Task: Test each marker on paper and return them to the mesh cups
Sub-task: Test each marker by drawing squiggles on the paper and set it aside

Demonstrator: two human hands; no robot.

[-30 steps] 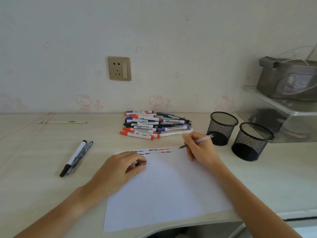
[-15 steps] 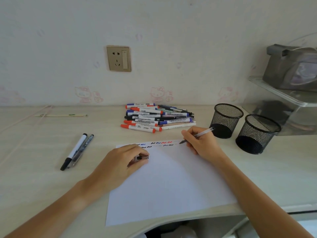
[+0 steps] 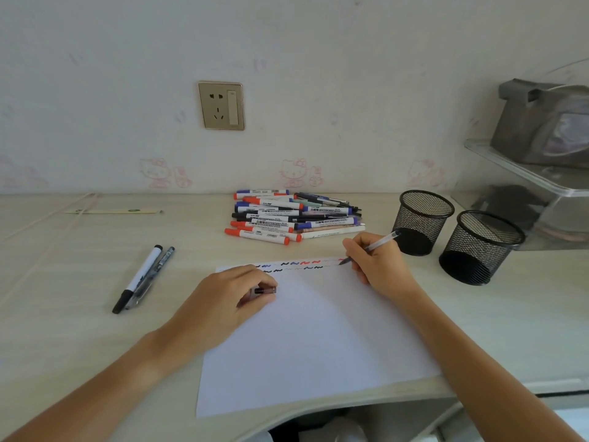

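Observation:
A white sheet of paper (image 3: pixel 318 333) lies on the desk with rows of short coloured squiggles along its top edge. My right hand (image 3: pixel 379 264) grips a clear thin pen (image 3: pixel 381 243) with its tip on the paper's top right corner. My left hand (image 3: pixel 223 301) rests on the paper's left side and pinches a small dark pen cap (image 3: pixel 265 290). A pile of markers (image 3: pixel 293 216) lies behind the paper. Two black mesh cups (image 3: pixel 422 221) (image 3: pixel 481 247) stand empty to the right.
A black-capped marker (image 3: pixel 137 279) and a dark pen (image 3: pixel 153 274) lie side by side left of the paper. A clear shelf (image 3: pixel 522 173) with a grey bag stands at the far right. A wall socket (image 3: pixel 221 105) is behind. The desk's front edge curves inward below the paper.
My right hand has slid the pen tip rightward along the paper's top edge toward the corner. The left hand stays put with the cap.

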